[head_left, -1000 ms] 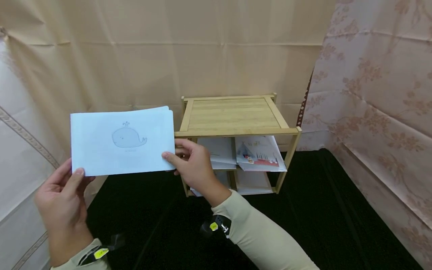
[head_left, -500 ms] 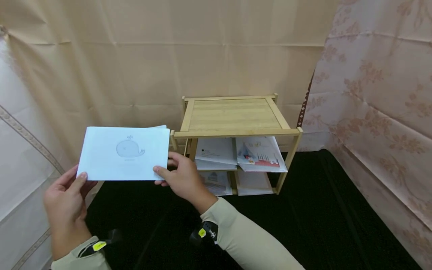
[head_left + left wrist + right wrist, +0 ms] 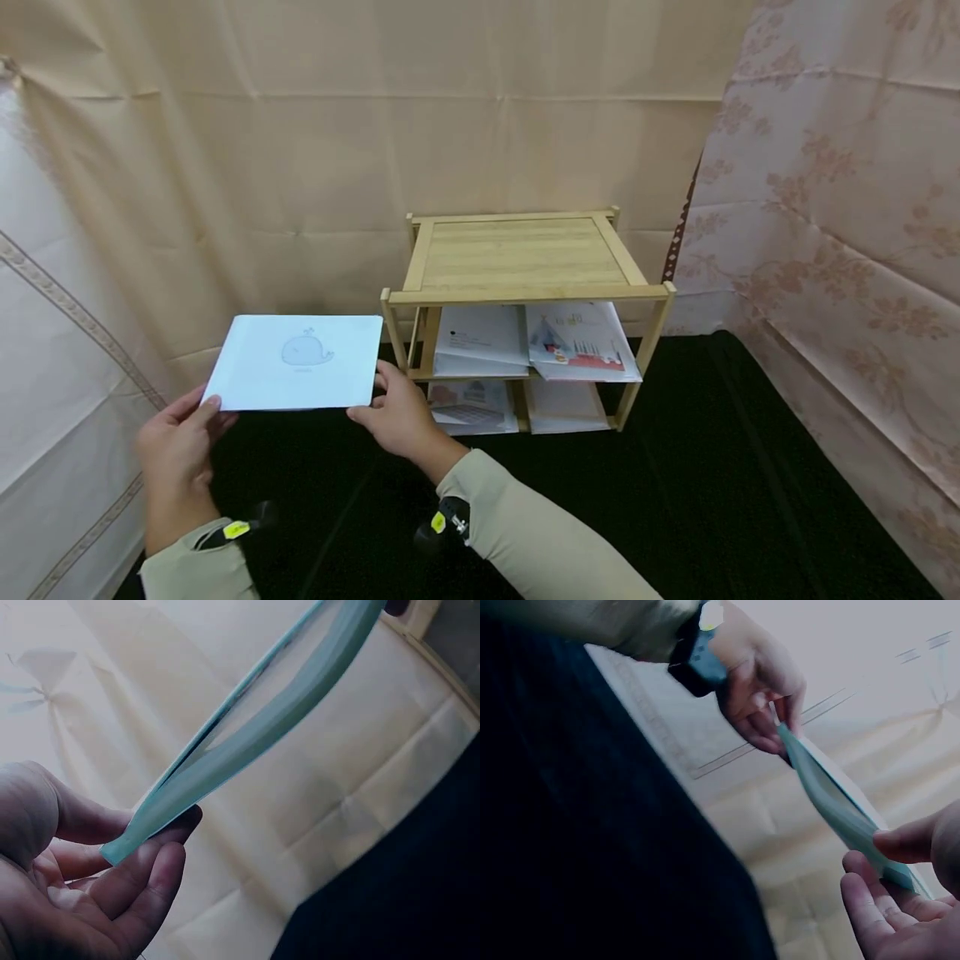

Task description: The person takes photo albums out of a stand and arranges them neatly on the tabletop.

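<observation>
Lowered since a second ago: whale envelope stack [image 3: 298, 362] now left of wooden rack [image 3: 517, 275], near its lower-left post. Left hand [image 3: 178, 446] pinches the left corner, right hand [image 3: 401, 414] grips the right edge. Left wrist view alone shows sheets bowing apart [image 3: 255, 720]. Black cloth [image 3: 712, 483] lies open right of rack.

I see a dark cloth floor [image 3: 712, 500] running back to draped fabric walls. A small wooden shelf [image 3: 517, 258] stands directly on it, back against the beige drape. Its top board is bare slatted wood. Upper tier: a white envelope [image 3: 480, 337] on the left, a card with a red and blue picture [image 3: 577, 342] on the right, edges overhanging the front. Lower tier: a printed sheet [image 3: 472, 408] on the left, a plain white sheet [image 3: 566, 407] on the right.
</observation>
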The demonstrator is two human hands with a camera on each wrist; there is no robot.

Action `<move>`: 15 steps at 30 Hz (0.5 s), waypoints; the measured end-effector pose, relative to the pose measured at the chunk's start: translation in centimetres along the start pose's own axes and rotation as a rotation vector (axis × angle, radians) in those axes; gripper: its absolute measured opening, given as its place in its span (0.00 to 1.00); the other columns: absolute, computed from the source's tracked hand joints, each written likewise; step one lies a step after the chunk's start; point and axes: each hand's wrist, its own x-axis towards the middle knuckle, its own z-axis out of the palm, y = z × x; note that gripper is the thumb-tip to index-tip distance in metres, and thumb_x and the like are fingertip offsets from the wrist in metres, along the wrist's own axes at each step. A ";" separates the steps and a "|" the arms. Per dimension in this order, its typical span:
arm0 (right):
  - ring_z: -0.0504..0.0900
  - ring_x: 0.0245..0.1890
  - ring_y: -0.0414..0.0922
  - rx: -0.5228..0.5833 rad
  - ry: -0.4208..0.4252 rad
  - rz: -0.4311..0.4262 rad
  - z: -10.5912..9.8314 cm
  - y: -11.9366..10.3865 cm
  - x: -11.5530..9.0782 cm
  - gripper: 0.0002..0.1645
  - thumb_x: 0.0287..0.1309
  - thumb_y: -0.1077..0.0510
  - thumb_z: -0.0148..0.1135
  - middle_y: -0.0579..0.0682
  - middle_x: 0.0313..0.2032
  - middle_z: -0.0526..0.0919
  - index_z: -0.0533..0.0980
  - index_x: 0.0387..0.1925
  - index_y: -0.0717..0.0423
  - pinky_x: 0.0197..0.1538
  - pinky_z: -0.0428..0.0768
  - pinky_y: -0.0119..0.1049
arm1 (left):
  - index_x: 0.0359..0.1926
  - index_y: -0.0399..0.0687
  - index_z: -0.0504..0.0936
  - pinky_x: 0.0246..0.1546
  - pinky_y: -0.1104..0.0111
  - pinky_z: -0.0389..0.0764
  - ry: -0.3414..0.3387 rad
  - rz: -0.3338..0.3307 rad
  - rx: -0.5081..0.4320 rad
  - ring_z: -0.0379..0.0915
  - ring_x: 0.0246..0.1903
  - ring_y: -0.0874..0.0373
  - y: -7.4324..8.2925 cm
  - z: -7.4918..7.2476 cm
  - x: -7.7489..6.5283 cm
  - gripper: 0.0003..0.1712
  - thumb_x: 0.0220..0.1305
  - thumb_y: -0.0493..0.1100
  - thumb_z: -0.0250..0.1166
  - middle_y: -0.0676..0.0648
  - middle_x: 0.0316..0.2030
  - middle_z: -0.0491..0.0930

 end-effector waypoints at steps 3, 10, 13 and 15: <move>0.86 0.46 0.39 -0.001 0.021 0.029 0.5 1.2 0.3 0.41 0.61 0.61 0.73 0.50 0.65 0.81 0.67 0.73 0.48 0.44 0.85 0.32 | 0.48 0.52 0.86 0.33 0.71 0.88 -0.014 -0.025 0.045 0.86 0.27 0.64 -0.8 -0.1 0.7 0.10 0.72 0.35 0.64 0.59 0.29 0.85; 0.85 0.40 0.37 0.002 0.048 0.047 1.5 3.6 0.6 0.37 0.62 0.61 0.72 0.48 0.61 0.84 0.70 0.70 0.48 0.42 0.84 0.30 | 0.73 0.41 0.71 0.34 0.74 0.87 -0.034 -0.085 0.183 0.84 0.28 0.67 -2.8 -0.3 2.2 0.27 0.76 0.38 0.60 0.62 0.30 0.81; 0.85 0.40 0.37 -0.012 0.053 0.057 1.9 4.2 0.6 0.35 0.63 0.62 0.70 0.48 0.61 0.84 0.70 0.70 0.50 0.43 0.83 0.30 | 0.74 0.40 0.68 0.35 0.74 0.87 -0.032 -0.095 0.224 0.83 0.29 0.67 -3.5 -0.4 2.6 0.29 0.77 0.39 0.59 0.62 0.30 0.80; 0.85 0.41 0.37 -0.020 0.053 0.073 2.2 4.6 0.6 0.35 0.63 0.62 0.70 0.48 0.62 0.84 0.69 0.70 0.50 0.44 0.83 0.31 | 0.75 0.41 0.68 0.37 0.73 0.87 -0.025 -0.110 0.235 0.83 0.29 0.67 -3.8 -0.5 2.9 0.29 0.77 0.39 0.58 0.63 0.29 0.81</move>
